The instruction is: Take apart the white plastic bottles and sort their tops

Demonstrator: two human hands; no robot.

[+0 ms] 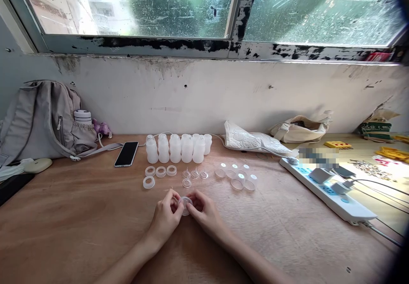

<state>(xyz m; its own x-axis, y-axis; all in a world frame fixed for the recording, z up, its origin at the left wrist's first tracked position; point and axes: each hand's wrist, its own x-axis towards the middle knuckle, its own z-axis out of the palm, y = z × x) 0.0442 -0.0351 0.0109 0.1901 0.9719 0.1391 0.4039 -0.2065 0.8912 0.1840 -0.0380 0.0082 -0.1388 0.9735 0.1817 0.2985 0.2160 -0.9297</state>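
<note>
My left hand (165, 215) and my right hand (207, 216) meet over the table, both closed with thumb and fingers on opposite edges of a translucent bottle collar ring (185, 212). Whether a teat sits inside it I cannot tell. Just beyond my hands lie several clear silicone teats (186, 184). To their left is a group of loose white collar rings (148, 182). Clear dome caps (237, 184), several of them with a pale disc on top, lie to the right. Behind these, frosted baby bottles (175, 150) stand upright in a tight group.
A phone (126, 154) lies left of the bottles, near a grey backpack (44, 120). A white padded pouch (252, 139) and a beige bag (300, 128) rest along the wall. A power strip (329, 194) with plugs and cables runs along the right side of the wooden table (79, 228).
</note>
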